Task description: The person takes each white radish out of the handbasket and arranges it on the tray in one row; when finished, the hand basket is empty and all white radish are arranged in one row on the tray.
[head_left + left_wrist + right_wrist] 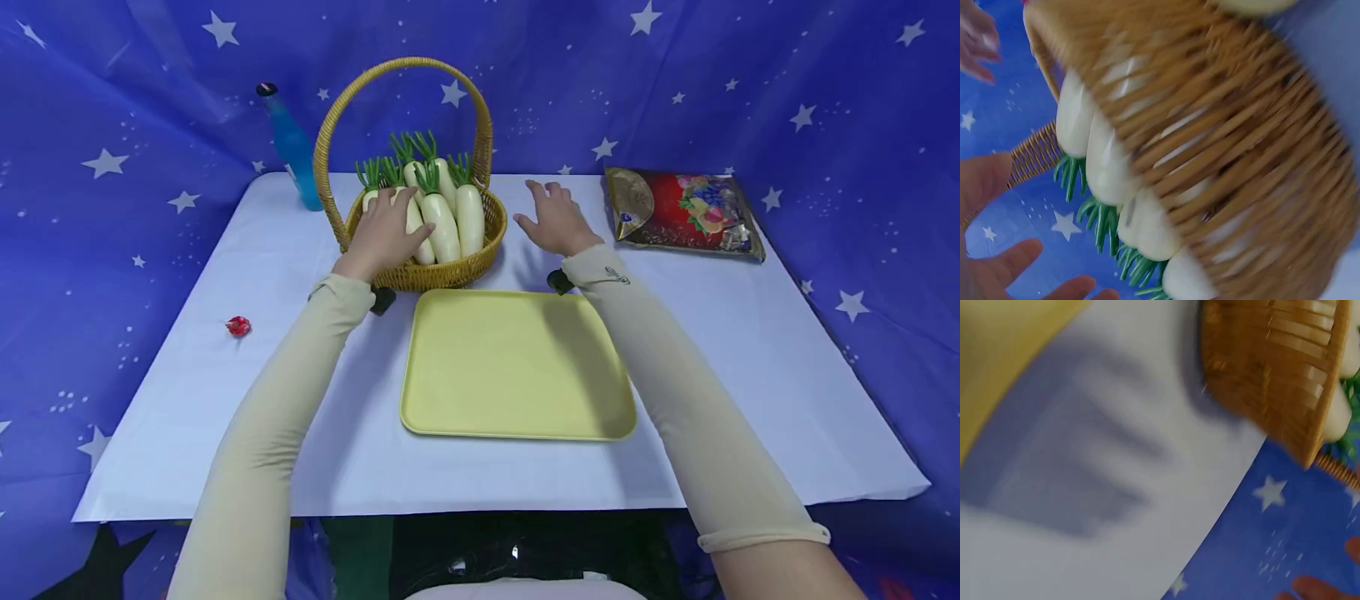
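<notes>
Several white radishes (444,233) with green tops stand in a wicker basket (465,273) with a tall arched handle (409,62). Over the basket's left side hovers my left hand (386,233), its fingers spread above the radishes. In the left wrist view the fingers (1016,259) show apart beside the radishes (1110,162), gripping nothing. To the right of the basket, my right hand (557,218) hangs in the air with fingers spread and nothing in them. A yellow tray (517,367) lies flat in front of the basket, below both forearms.
A blue bottle (292,150) with a dark cap stands at the back left. A red wrapped candy (238,326) lies on the left of the white table (750,375). At the back right rests a red and gold packet (686,212). Starry blue cloth hangs behind.
</notes>
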Motion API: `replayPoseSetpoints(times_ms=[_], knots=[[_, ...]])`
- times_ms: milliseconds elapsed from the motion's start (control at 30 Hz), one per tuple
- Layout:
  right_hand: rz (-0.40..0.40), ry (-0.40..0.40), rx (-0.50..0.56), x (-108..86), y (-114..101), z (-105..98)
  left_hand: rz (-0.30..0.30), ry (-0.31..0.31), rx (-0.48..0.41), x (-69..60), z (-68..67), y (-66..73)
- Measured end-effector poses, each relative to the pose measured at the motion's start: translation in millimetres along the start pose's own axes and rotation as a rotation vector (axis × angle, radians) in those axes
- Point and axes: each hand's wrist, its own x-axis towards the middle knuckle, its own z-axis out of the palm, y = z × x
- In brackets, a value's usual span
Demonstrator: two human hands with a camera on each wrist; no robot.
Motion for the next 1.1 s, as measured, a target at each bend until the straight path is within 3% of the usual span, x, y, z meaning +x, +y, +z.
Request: replayPoseSetpoints(times_ms=[133, 200, 300, 433, 567, 700, 833, 1000, 1100], knots=[[-0.106, 0.008, 0.115, 1.3, -11.9, 9.6, 0.02, 0.08, -0.068, -24.7, 18.6, -13.1], [-0.157, 0.029, 0.171, 1.4, -18.4, 16.2, 0.027, 0.155, -0.11, -37.5, 30.0, -18.8], [-0.228, 0.088, 0.26, 1.0, -28.0, 26.2, 0.036, 0.324, -0.171, -52.2, 48.1, -25.5], [-0.274, 0.159, 0.339, 1.8, -40.7, 40.1, -0.004, 0.545, -0.253, -60.5, 66.8, -29.5], [-0.281, 0.212, 0.38, 5.1, -54.1, 53.3, -0.105, 0.646, -0.338, -59.4, 76.0, -31.9], [-0.271, 0.263, 0.41, 9.1, -63.4, 65.9, -0.167, 0.675, -0.385, -56.3, 78.6, -35.7], [-0.213, 0.302, 0.433, 13.7, -63.6, 75.7, -0.197, 0.656, -0.446, -53.9, 81.1, -40.9], [-0.154, 0.338, 0.423, 20.3, -64.1, 79.1, -0.226, 0.537, -0.569, -50.9, 86.0, -50.2], [-0.117, 0.34, 0.365, 24.2, -67.0, 77.3, -0.202, 0.469, -0.597, -47.8, 88.2, -56.9]])
